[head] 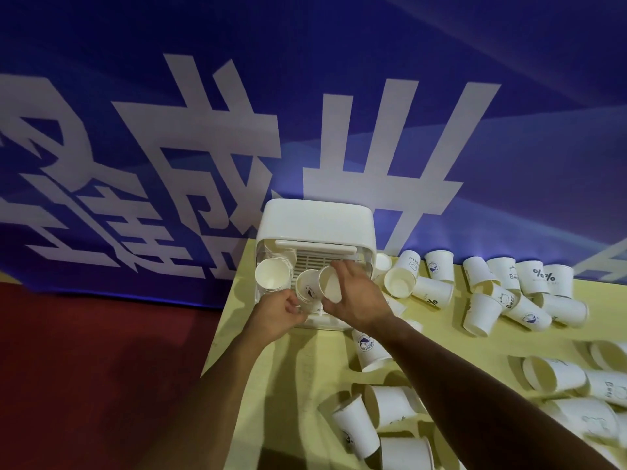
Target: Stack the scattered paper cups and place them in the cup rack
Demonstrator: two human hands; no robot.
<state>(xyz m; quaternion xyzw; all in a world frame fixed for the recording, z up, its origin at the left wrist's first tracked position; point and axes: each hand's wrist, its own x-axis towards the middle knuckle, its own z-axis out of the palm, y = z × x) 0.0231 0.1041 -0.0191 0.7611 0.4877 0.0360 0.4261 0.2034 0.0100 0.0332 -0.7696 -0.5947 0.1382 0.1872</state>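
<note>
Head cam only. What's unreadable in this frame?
All head view:
- Rack interior: right part hidden behind right hand and its cup.
- Cup count in left stack: nested rims too fine.
- Left hand grip on middle stack: contact hidden by the knuckles.
- Loose cups bottom and right: cut by frame edges.

Location type: an event or exhibition hall. Indicators: a large blue banner [305,96] printed with oversized white characters forms the backdrop. A red floor [84,351] and a yellow table [305,361] lie below it.

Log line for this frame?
phase: stacking; right hand: holds tilted cup; left hand: grips cup stack; at: cup rack; loose cups: table
</note>
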